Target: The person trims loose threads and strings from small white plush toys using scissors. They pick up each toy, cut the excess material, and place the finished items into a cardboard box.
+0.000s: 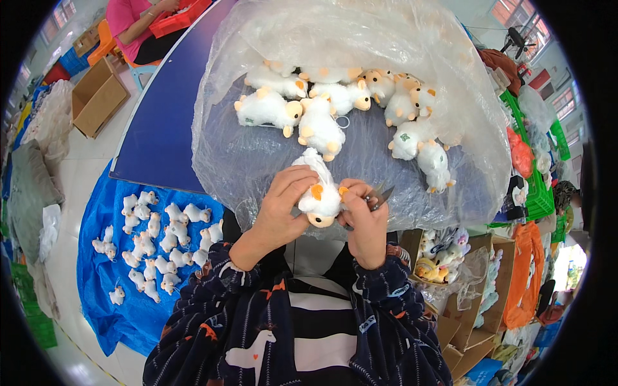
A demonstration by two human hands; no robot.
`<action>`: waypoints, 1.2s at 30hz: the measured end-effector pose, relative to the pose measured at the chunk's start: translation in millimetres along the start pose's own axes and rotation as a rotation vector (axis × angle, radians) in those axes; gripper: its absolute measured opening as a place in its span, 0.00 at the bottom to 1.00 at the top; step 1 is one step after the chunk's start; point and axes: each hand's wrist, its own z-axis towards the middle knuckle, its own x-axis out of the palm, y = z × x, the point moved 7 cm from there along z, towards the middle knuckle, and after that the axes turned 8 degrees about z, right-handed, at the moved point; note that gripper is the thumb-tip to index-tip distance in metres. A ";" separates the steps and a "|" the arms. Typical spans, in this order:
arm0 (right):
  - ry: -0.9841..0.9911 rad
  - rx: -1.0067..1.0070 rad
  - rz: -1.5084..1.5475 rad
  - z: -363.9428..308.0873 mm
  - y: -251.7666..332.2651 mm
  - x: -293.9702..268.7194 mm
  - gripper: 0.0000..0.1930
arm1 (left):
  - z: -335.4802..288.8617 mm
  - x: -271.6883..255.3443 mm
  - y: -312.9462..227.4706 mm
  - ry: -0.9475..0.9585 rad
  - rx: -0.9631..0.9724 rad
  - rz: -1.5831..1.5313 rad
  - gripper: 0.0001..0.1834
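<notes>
Between my hands is a white plush sheep (pixel 320 201) with a cream face and orange ears, its face toward me. My left hand (pixel 281 204) is wrapped round its body from the left. At its right side my right hand (pixel 365 215) is closed on a small dark metal tool, perhaps scissors or snips (pixel 383 197), whose pointed tip sticks out past the fingers. The fingertips of that hand touch the ear. Just beyond lies another plush sheep (pixel 320 128), with several more inside the open clear plastic bag (pixel 257 183).
The bag spreads over a blue table (pixel 161 122). Several small plush sheep lie on a blue sheet (pixel 109 321) at lower left. Right of me stand cardboard boxes (pixel 502 283) with plush toys. A person in pink (pixel 129 29) sits at far left, holding a red basket (pixel 180 19).
</notes>
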 end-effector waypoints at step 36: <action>0.216 -0.285 -0.393 -19.7 -11.5 11.8 0.07 | -5.4 -27.5 7.3 -0.069 -0.327 -0.194 0.06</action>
